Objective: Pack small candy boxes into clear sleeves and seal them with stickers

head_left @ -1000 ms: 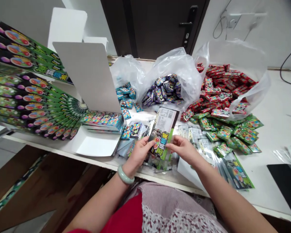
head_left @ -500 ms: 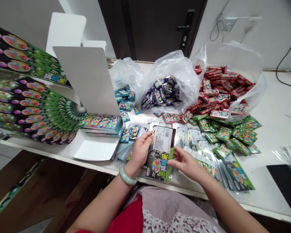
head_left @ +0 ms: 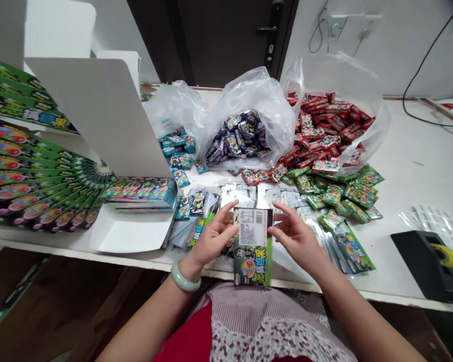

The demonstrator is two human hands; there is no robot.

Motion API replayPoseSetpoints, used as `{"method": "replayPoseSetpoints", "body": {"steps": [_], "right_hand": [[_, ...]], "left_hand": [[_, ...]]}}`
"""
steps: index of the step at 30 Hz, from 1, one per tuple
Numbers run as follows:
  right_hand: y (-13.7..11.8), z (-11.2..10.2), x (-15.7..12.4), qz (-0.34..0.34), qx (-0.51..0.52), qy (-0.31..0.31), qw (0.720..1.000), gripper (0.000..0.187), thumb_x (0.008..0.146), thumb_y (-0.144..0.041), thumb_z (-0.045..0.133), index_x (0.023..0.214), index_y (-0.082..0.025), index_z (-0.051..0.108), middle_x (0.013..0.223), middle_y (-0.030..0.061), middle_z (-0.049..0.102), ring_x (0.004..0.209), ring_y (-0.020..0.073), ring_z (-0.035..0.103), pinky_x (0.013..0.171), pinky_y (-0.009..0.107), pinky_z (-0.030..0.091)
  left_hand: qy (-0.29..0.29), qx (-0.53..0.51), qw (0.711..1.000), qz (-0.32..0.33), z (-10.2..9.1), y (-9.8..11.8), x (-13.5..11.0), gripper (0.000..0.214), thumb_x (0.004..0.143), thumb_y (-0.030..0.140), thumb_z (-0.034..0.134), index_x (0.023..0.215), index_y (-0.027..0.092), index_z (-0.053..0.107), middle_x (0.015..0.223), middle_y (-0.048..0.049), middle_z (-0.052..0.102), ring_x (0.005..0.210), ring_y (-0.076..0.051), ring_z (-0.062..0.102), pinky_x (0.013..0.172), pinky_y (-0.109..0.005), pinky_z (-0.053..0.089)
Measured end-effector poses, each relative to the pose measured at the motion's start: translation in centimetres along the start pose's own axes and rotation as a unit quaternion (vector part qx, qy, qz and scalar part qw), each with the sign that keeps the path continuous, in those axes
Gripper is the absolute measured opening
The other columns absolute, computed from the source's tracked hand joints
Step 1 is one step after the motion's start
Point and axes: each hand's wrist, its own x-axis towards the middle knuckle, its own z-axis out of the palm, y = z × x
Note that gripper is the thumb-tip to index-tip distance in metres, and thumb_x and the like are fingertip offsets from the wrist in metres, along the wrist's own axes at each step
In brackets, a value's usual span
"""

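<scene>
My left hand (head_left: 211, 236) and my right hand (head_left: 296, 236) hold one printed packaging bag (head_left: 252, 246) between them at the table's front edge. The bag stands upright, its white barcode label at the top and its green and black print below. Each hand pinches a side edge of the bag near the top. A pale green bangle (head_left: 184, 279) circles my left wrist. Under and around the bag lie more flat empty bags (head_left: 343, 246) of the same kind.
Three clear plastic sacks hold small candy packets: blue (head_left: 175, 143), purple (head_left: 237, 138), red (head_left: 326, 130). Loose green packets (head_left: 343, 193) spread to the right. An open white display box (head_left: 136, 193) and fanned green cartons (head_left: 41, 181) fill the left. A black tape dispenser (head_left: 428, 264) sits at right.
The bag was turned upright and drawn closer to me, its barcode end now on top. The view shifted right, bringing the tape dispenser into sight.
</scene>
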Motion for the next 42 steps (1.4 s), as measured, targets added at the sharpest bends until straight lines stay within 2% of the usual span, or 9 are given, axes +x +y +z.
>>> {"method": "replayPoseSetpoints", "body": {"steps": [4,9,13,15,18,25,30,33,42], "right_hand": [[0.1,-0.6,-1.0,-0.015,-0.067,-0.037,0.997,0.046,0.088,-0.032,0.056,0.134,-0.030,0.047,0.101,0.0059,0.067,0.073,0.0154,0.065,0.064,0.030,0.053],[0.3,-1.9,-0.9,-0.076,-0.163,-0.067,0.981,0.030,0.093,-0.032,0.049,0.121,-0.028,0.060,0.095,0.0058,0.070,0.075,0.0181,0.066,0.070,0.034,0.052],[-0.2,-2.2,0.2,-0.133,-0.143,-0.017,0.981,0.019,0.092,-0.031,0.051,0.090,-0.025,0.069,0.090,0.0064,0.068,0.088,0.0205,0.064,0.078,0.037,0.052],[-0.4,-1.9,0.6,-0.105,-0.069,0.007,0.992,0.014,0.089,-0.032,0.056,0.085,-0.024,0.067,0.090,0.0059,0.066,0.086,0.0195,0.063,0.073,0.034,0.053],[-0.4,-1.5,0.9,-0.032,0.050,0.018,0.998,0.019,0.084,-0.034,0.062,0.101,-0.026,0.062,0.086,0.0030,0.063,0.075,0.0170,0.062,0.057,0.029,0.052],[-1.8,-1.8,0.5,-0.122,-0.072,-0.031,0.989,0.006,0.084,-0.029,0.065,0.084,-0.023,0.064,0.095,0.0058,0.062,0.092,0.0187,0.060,0.069,0.030,0.051],[-2.7,-1.4,1.2,-0.014,-0.022,-0.049,0.998,0.014,0.083,-0.034,0.066,0.085,-0.021,0.060,0.082,0.0026,0.062,0.074,0.0148,0.059,0.063,0.028,0.048],[-3.1,-1.3,1.7,0.001,0.003,-0.067,0.998,0.015,0.083,-0.034,0.064,0.080,-0.020,0.060,0.075,0.0011,0.061,0.068,0.0138,0.057,0.061,0.028,0.046],[-3.6,-2.1,0.8,-0.106,-0.110,-0.103,0.983,0.012,0.091,-0.027,0.057,0.080,-0.022,0.060,0.084,0.0035,0.062,0.080,0.0158,0.059,0.068,0.028,0.048]], "left_hand": [[-0.050,-0.036,0.998,-0.020,0.6,0.5,-0.4,0.044,0.084,0.028,0.063,0.127,0.022,0.051,0.101,-0.0076,0.067,0.088,-0.018,0.065,0.079,-0.031,0.055],[0.054,0.010,0.998,0.028,2.3,1.1,0.0,0.013,0.088,0.031,0.060,0.091,0.018,0.062,0.095,-0.0065,0.069,0.089,-0.017,0.065,0.081,-0.029,0.052],[0.058,0.004,0.998,0.024,3.1,1.6,0.6,0.013,0.089,0.030,0.060,0.088,0.018,0.063,0.102,-0.0078,0.072,0.094,-0.018,0.066,0.083,-0.029,0.051],[0.055,-0.032,0.998,0.003,3.1,1.6,0.8,0.018,0.088,0.030,0.061,0.103,0.018,0.061,0.102,-0.0080,0.073,0.091,-0.017,0.067,0.078,-0.028,0.052],[0.043,-0.044,0.998,-0.006,2.8,1.6,0.7,0.024,0.088,0.028,0.061,0.110,0.019,0.061,0.099,-0.0075,0.074,0.090,-0.016,0.068,0.079,-0.028,0.053],[0.029,-0.008,0.997,0.064,2.5,2.5,0.5,0.008,0.080,0.023,0.070,0.086,0.018,0.069,0.092,-0.0058,0.072,0.088,-0.017,0.068,0.080,-0.028,0.055],[0.044,0.010,0.999,0.008,3.0,3.7,1.3,0.006,0.076,0.021,0.071,0.078,0.016,0.067,0.076,-0.0029,0.068,0.070,-0.012,0.062,0.063,-0.023,0.051],[0.041,0.015,0.999,-0.020,3.0,4.1,1.7,0.007,0.076,0.022,0.070,0.075,0.016,0.065,0.069,-0.0007,0.064,0.062,-0.010,0.058,0.056,-0.021,0.047],[-0.133,0.054,0.984,0.106,0.1,3.9,1.6,0.011,0.088,0.022,0.061,0.085,0.015,0.069,0.092,-0.0087,0.070,0.087,-0.017,0.065,0.080,-0.031,0.052]]}}
